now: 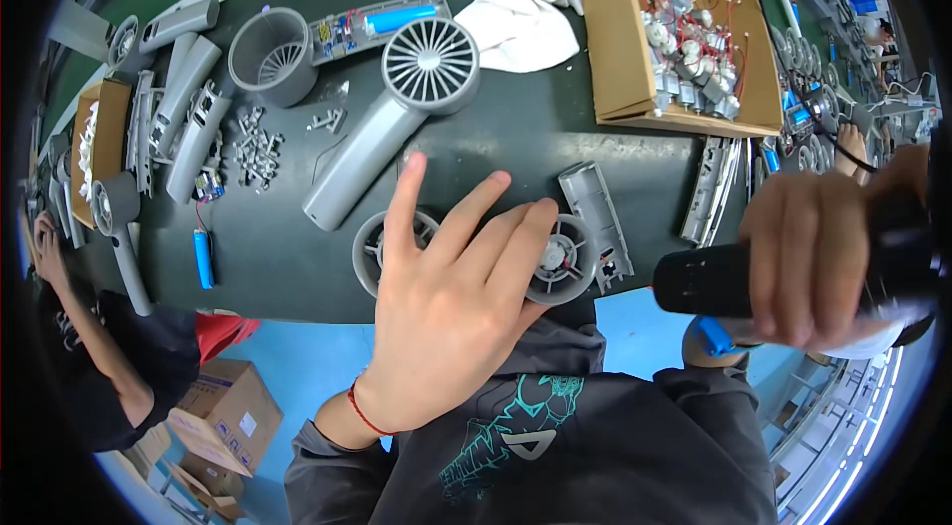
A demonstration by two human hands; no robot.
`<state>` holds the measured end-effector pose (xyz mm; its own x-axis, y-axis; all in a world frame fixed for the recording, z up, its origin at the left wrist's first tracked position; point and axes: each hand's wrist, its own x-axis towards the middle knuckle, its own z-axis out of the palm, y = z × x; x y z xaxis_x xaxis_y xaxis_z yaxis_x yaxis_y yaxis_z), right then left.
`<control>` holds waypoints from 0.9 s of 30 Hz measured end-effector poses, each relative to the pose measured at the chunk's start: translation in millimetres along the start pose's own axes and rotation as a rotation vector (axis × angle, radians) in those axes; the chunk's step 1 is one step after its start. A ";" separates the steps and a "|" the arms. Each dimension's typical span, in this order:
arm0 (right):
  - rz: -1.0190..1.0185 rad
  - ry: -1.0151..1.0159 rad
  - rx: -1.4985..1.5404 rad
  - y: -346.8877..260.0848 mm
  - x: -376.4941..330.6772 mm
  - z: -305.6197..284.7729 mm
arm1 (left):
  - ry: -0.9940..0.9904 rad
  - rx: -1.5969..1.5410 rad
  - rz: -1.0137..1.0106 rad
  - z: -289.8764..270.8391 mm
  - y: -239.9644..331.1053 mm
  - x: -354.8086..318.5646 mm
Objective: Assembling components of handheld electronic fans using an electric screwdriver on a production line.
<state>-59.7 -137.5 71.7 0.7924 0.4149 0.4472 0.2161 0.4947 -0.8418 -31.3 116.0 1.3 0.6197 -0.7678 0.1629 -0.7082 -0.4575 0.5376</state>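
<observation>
My left hand (446, 307) is spread open, palm down, over two grey round fan housings (567, 262) near the front edge of the dark workbench (496, 143); whether it touches them I cannot tell. My right hand (808, 262) is shut on a black electric screwdriver (709, 279), held sideways at the right with its tip end pointing left. A blue part (714, 337) shows just below that tool. A grey handheld fan body (382, 123) with a round grille lies on the bench beyond my left hand. A grey handle shell (598, 218) lies beside the housings.
A cardboard box (615, 39) of small motors with red wires stands at the back right, a white cloth (516, 19) beside it. Grey shells, a round duct (270, 54), small screws (256, 148) and a blue battery cell (202, 257) lie left. Another person's arm (94, 347) works at the left.
</observation>
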 end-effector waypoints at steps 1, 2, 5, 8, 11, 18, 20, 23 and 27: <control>-0.049 0.032 -0.003 7.1 -0.9 4.9 | 0.009 -0.020 -0.017 0.0 0.6 0.0; -0.096 0.063 -0.008 14.1 -1.5 10.0 | 0.019 -0.041 -0.034 1.0 0.7 -0.1; -0.236 0.147 -0.019 33.7 -0.5 21.2 | 0.061 -0.072 -0.062 6.0 -1.6 -1.1; -0.252 0.080 -0.037 41.4 8.8 19.4 | 0.085 -0.102 -0.080 8.0 -3.6 -3.6; -0.192 -0.004 -0.109 45.4 15.4 25.4 | 0.189 -0.098 -0.050 15.0 -5.4 -4.0; -0.199 0.051 -0.329 39.0 5.7 24.9 | 0.246 -0.067 -0.042 22.7 -7.8 -5.4; -0.221 0.086 -0.253 41.3 -1.9 19.7 | 0.268 -0.076 -0.034 23.6 -7.7 -5.2; -0.279 -0.026 -0.091 47.1 2.0 12.7 | 0.248 -0.071 -0.040 22.0 -6.6 -4.7; -0.281 0.096 -0.292 46.7 7.1 32.9 | 0.200 -0.070 -0.054 18.9 -5.9 -4.9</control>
<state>-62.7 -86.3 45.5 0.7260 0.2151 0.6532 0.5732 0.3355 -0.7476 -36.5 113.9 -18.3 0.7160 -0.6354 0.2892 -0.6511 -0.4584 0.6049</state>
